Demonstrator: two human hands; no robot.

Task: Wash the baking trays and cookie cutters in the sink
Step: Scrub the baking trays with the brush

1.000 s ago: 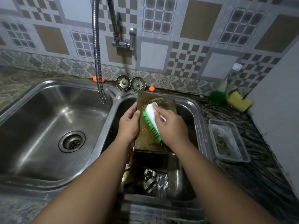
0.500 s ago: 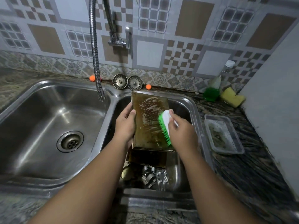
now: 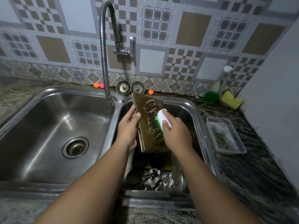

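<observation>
- Head view, only camera. Double sink [image 3: 196, 113] set in a dark marbled desk [image 3: 252, 172]; all work is in the right basin.
- Baking tray [image 3: 146, 110]: held above the right basin, propped at a slant, far end raised toward the back rim. Long axis runs near–far. Soap suds show on its far and middle face.
- Left hand [image 3: 128, 128]: grasping the tray's left long edge, thumb over the face, fingers behind.
- Right hand [image 3: 177, 135]: wrapped round a white-backed brush [image 3: 162, 118], green bristles pressed to the tray's right side, about mid-length.
- Key relation: the tray lies between the two hands, and the right hand is the one on its face. The unscrubbed stretch seems to lie nearer the body, so the coming stroke would likely run along the long axis.
- Second tray [image 3: 152, 160]: lying lower in the same basin, partly under the held one, dark and apparently unwashed.
- Cookie cutters [image 3: 155, 178]: metal heap at the near end of the right basin, untouched.
- Judgement: early in the task, with one tray in scrubbing.
- Elsewhere: a plastic container [image 3: 224, 135] on the desk right of the sink and a yellow sponge [image 3: 231, 100] at far right.
</observation>
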